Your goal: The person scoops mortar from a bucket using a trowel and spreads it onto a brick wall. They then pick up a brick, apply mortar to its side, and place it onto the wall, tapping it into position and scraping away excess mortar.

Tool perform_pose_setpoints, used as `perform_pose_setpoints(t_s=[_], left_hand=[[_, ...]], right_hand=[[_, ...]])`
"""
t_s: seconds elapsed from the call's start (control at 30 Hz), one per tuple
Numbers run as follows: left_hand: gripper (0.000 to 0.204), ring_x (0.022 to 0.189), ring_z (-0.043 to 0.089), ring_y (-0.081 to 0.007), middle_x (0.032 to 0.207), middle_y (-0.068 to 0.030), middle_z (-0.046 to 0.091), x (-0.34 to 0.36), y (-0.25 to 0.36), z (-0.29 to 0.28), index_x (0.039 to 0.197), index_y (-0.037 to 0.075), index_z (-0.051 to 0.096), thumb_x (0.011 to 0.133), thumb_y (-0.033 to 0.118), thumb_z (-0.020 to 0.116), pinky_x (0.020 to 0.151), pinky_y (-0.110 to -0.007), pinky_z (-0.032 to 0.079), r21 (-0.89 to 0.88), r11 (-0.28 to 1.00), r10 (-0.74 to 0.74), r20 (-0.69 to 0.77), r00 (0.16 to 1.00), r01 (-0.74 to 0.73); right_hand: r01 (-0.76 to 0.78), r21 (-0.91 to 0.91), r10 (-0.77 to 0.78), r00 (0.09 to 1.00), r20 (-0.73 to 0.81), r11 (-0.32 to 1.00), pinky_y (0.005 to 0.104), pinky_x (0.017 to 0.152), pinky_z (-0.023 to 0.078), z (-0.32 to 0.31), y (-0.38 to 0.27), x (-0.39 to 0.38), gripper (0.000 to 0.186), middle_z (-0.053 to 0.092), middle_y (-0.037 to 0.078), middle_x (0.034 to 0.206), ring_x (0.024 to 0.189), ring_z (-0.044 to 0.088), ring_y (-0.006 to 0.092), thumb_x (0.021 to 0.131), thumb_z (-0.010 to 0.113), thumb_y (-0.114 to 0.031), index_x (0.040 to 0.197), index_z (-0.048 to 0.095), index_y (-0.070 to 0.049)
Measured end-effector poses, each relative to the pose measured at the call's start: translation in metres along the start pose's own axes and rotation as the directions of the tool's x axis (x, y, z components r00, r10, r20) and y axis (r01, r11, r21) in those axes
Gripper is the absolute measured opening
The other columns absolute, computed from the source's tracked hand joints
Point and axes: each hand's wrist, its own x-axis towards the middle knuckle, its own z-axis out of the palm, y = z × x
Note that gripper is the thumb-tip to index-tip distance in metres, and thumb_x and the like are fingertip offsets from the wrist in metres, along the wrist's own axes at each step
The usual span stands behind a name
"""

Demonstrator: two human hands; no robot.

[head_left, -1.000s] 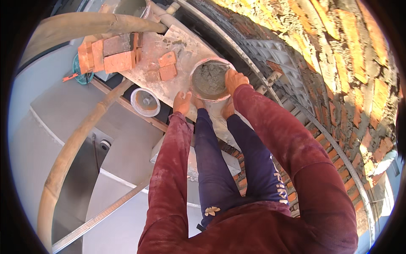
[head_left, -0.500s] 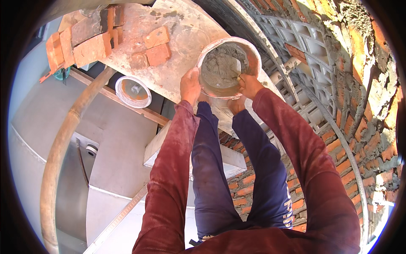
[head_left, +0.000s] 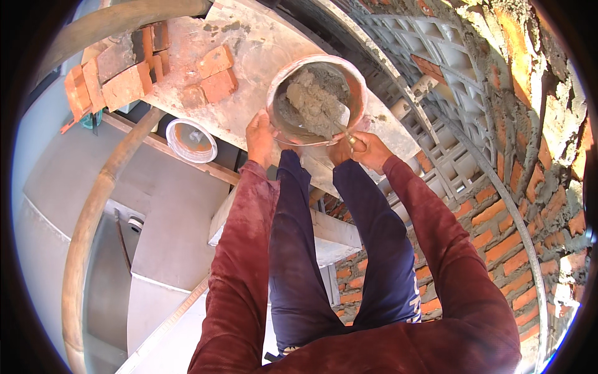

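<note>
A round bucket (head_left: 360, 84) of wet grey mortar (head_left: 311, 100) stands on the board in front of me, by my bare feet. My left hand (head_left: 260, 136) is closed on the bucket's near left rim. With my right hand (head_left: 369, 152) I grip the handle of a trowel (head_left: 344, 116) just past the near right rim. The trowel's blade reaches into the bucket, mostly hidden under a heaped lump of mortar; only a pale edge of it shows.
Loose bricks (head_left: 219, 85) lie on the board (head_left: 268, 40), with more stacked at its left end (head_left: 128, 88). A white pail (head_left: 212, 149) hangs beside the board's left edge. Bamboo poles (head_left: 99, 187) cross the left side. A brick wall (head_left: 511, 249) and vent blocks (head_left: 445, 53) rise on the right.
My right hand has drawn back toward me with the trowel, its handle now outside the rim. Mortar is heaped higher over the blade. The view has shifted slightly.
</note>
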Motion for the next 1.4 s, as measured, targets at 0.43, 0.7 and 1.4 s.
perform_pose_setpoints(t_s=[0.43, 0.7, 1.4], left_hand=[[0.072, 0.128, 0.045, -0.0249, 0.152, -0.0077, 0.036, -0.193, 0.097, 0.002, 0.148, 0.007, 0.035, 0.099, 0.060, 0.033, 0.107, -0.045, 0.034, -0.301, 0.954, -0.008, -0.005, 1.000, 0.006], [0.080, 0.140, 0.032, -0.0298, 0.158, -0.0143, 0.021, -0.382, 0.303, 0.134, 0.152, 0.003, 0.019, 0.098, 0.062, 0.029, 0.114, -0.048, 0.027, -0.601, 0.793, 0.444, 0.452, 0.773, -0.104], [0.099, 0.147, 0.014, -0.0265, 0.162, -0.0046, 0.003, -0.458, 0.489, 0.256, 0.155, 0.017, 0.002, 0.085, 0.080, 0.032, 0.115, -0.050, 0.020, -0.528, 0.838, 0.343, 0.703, 0.623, 0.134]], right_hand=[[0.173, -0.173, -0.160, 0.983, 0.087, 0.969, 0.0251, 0.059, 0.042, -0.046, -0.163, -0.324, 0.027, 0.045, -0.005, 0.074, 0.069, 0.046, 0.0073, 0.078, 0.067, -0.005, 0.104, 0.059, -0.001], [0.350, -0.173, -0.380, 0.906, -0.185, 0.920, 0.0266, 0.037, 0.039, -0.073, -0.362, -0.564, 0.020, 0.041, -0.003, 0.053, 0.038, 0.045, 0.0084, 0.083, 0.059, -0.001, 0.077, 0.041, -0.006], [-0.242, -0.762, -0.770, 0.084, -0.633, 0.600, 0.0435, 0.077, 0.053, -0.075, -0.417, -0.540, 0.042, 0.054, 0.023, 0.116, 0.093, 0.062, 0.0370, 0.087, 0.055, -0.013, 0.124, 0.047, 0.005]])
